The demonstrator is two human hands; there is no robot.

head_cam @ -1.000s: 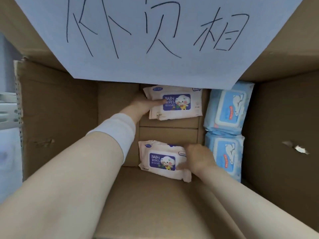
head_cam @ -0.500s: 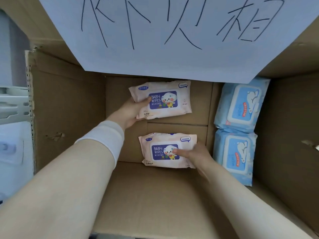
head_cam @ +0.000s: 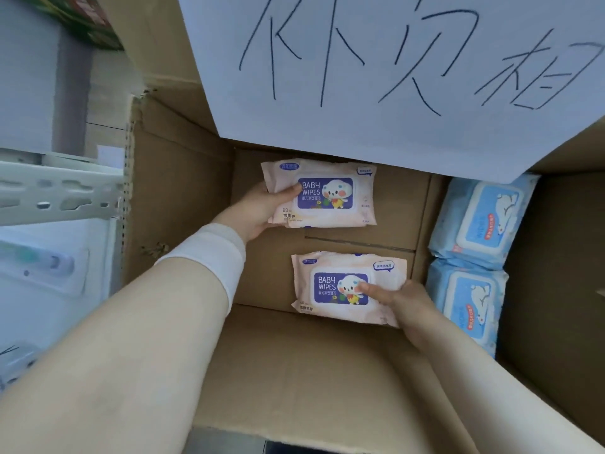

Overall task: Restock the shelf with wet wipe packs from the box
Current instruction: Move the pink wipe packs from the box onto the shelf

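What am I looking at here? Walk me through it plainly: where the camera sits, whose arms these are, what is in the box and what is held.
There is no machine. A person wears a camera on the head, looking down into an open cardboard box, so the two bare arms are their own.

The left hand grips the far pink baby wipes pack by its left end. The right hand grips the near pink baby wipes pack, thumb on its label.

Two blue wipes packs lie against the box's right wall, one behind the other. A white paper sign with handwritten characters hangs over the far side. At the left, outside the box, is a pale metal shelf rail.
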